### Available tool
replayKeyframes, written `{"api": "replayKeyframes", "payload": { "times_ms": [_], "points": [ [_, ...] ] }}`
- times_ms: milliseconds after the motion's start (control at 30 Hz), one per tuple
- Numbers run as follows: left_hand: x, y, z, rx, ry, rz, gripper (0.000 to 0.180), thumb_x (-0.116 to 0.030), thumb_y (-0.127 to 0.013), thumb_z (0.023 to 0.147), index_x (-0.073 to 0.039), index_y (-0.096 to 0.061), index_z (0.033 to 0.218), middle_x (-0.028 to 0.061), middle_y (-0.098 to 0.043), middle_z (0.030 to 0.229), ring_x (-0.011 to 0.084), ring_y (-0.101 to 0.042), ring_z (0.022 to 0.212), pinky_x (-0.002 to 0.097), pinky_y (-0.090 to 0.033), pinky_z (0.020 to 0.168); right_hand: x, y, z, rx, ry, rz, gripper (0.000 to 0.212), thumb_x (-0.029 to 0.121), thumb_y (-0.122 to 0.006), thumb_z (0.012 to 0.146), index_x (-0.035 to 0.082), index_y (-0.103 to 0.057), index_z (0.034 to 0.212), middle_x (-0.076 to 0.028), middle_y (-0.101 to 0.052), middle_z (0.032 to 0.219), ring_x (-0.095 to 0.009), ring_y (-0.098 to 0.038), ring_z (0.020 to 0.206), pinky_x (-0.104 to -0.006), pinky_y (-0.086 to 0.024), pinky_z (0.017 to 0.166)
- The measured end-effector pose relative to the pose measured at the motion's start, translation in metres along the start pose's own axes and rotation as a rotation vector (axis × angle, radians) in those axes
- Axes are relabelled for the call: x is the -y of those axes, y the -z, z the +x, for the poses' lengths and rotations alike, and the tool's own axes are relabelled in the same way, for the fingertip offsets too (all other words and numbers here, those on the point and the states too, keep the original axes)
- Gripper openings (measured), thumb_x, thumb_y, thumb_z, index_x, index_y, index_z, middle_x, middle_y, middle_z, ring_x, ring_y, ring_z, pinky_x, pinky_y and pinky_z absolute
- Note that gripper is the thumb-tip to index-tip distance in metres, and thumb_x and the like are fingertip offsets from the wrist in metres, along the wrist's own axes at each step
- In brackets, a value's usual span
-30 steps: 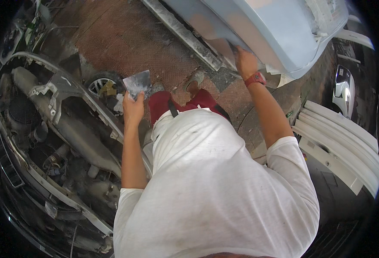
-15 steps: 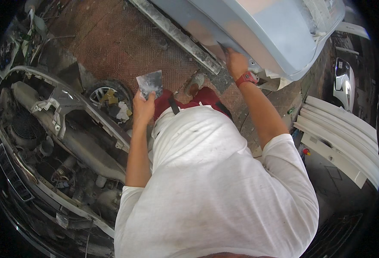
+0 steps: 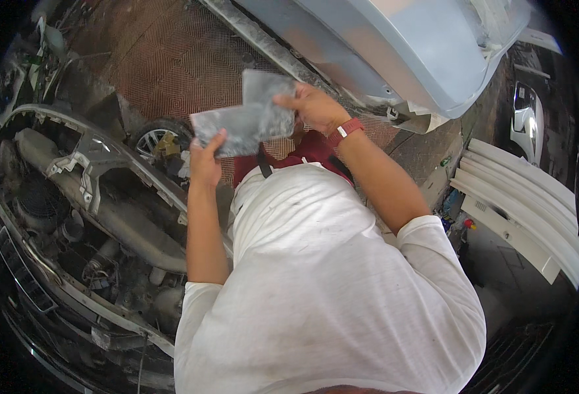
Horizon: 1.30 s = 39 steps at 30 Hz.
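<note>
In front of my waist, my left hand [image 3: 205, 161] is closed on a flat, grey-smeared spreader plate [image 3: 220, 125], thumb lying on its face. From the right, my right hand [image 3: 319, 108] pinches a second thin grey spreader [image 3: 263, 85] by its edge. The two plates overlap, and motion blurs them; whether they press together I cannot tell. Beyond my right hand stands a pale blue-grey car body panel [image 3: 381, 62] with pinkish-beige filler patches, now apart from both hands.
Left of me is a stripped car front with its engine bay [image 3: 118, 230] exposed. A wheel [image 3: 151, 141] with yellow and white scraps lies near my left hand. A dusty sill rail [image 3: 256, 39] crosses the patterned floor mat [image 3: 151, 59]. White ribbed panels [image 3: 519, 203] stand at right.
My right hand has left the car panel and come left with its spreader to the plate in my left hand. The left plate has tilted and shifted slightly left.
</note>
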State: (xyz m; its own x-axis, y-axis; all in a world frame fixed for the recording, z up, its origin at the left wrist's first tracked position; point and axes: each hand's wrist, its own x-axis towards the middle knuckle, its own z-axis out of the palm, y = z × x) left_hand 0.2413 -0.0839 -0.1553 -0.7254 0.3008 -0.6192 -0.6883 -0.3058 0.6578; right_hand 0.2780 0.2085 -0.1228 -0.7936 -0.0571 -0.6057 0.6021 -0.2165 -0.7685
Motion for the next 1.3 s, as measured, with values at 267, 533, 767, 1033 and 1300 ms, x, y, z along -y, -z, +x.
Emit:
{"api": "replayKeyframes", "payload": {
  "times_ms": [267,533,767,1033,1300],
  "points": [
    [-0.014,-0.022,-0.006,-0.452,-0.005,0.935,0.047,-0.034,-0.071,0.1,0.003,-0.065,0.128,0.0231,-0.072,0.12,0.034,-0.067,0.11,0.0447,-0.049,0.099,0.045,-0.1,-0.024,-0.168,0.665,-1.299,0.048,0.016,-0.067,0.091,0.017,-0.064,0.14,-0.015,-0.072,0.099,-0.034,-0.073,0.088,-0.045,-0.058,0.077],
    [0.019,-0.007,-0.024,-0.173,-0.141,0.532,0.042,-0.027,-0.068,0.1,0.004,-0.064,0.129,0.0169,-0.073,0.121,0.0288,-0.067,0.112,0.0396,-0.048,0.101,-0.068,0.034,-0.005,-0.03,0.076,-1.65,0.038,0.023,-0.066,0.094,0.016,-0.068,0.132,-0.017,-0.074,0.101,-0.041,-0.072,0.09,-0.0533,-0.057,0.076],
    [0.038,0.043,-0.01,-0.265,-0.09,0.543,0.049,-0.029,-0.069,0.1,0.005,-0.06,0.134,0.0176,-0.07,0.127,0.0301,-0.065,0.117,0.0397,-0.046,0.104,-0.056,0.107,-0.058,-0.589,0.053,-1.645,0.034,0.027,-0.062,0.1,0.01,-0.067,0.129,-0.02,-0.074,0.107,-0.042,-0.072,0.095,-0.0538,-0.057,0.079],
    [0.028,0.051,-0.006,-0.272,-0.134,0.542,0.043,-0.026,-0.067,0.101,0.004,-0.063,0.13,0.0159,-0.073,0.124,0.029,-0.067,0.115,0.0396,-0.048,0.102,-0.008,0.132,-0.063,-0.769,0.09,-1.652,0.034,0.028,-0.056,0.105,0.009,-0.065,0.131,-0.022,-0.073,0.114,-0.043,-0.071,0.097,-0.054,-0.057,0.081],
    [0.031,0.049,-0.004,-0.251,-0.109,0.604,0.041,-0.026,-0.066,0.101,0.004,-0.064,0.13,0.0165,-0.073,0.123,0.0287,-0.068,0.113,0.0394,-0.049,0.101,-0.015,0.133,-0.027,-0.728,0.145,-1.749,0.031,0.023,-0.056,0.102,0.009,-0.063,0.129,-0.021,-0.073,0.104,-0.043,-0.072,0.086,-0.0543,-0.058,0.075]
  ]
}}
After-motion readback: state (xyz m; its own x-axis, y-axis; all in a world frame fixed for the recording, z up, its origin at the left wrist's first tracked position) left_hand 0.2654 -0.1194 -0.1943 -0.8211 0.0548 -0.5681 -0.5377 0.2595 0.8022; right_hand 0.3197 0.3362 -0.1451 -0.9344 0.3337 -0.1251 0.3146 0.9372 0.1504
